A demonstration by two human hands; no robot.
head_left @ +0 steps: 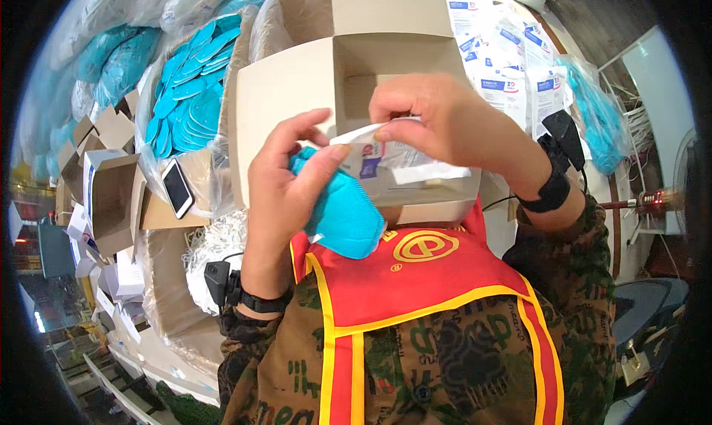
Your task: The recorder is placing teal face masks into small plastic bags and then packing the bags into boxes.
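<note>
In my left hand point(280, 180) is a folded teal face mask point(347, 216), held against the palm with the thumb across it. The left thumb and fingertips also reach the edge of a white printed plastic packet point(408, 158). My right hand point(449, 121) pinches the top of that packet, fingers curled. The packet's mouth looks parted between the two hands. Both hands are above an open cardboard box point(285, 80), whose flaps are folded outward. The mask hangs below the packet, apart from the box floor.
A plastic-lined box of teal masks point(194, 91) stands at left, with a phone point(177, 188) by its near side. White elastic straps point(215, 254) fill a lined box below. Printed packets point(504, 61) lie at right beside a bag of teal pieces point(597, 121). Small open cartons point(111, 195) stand far left.
</note>
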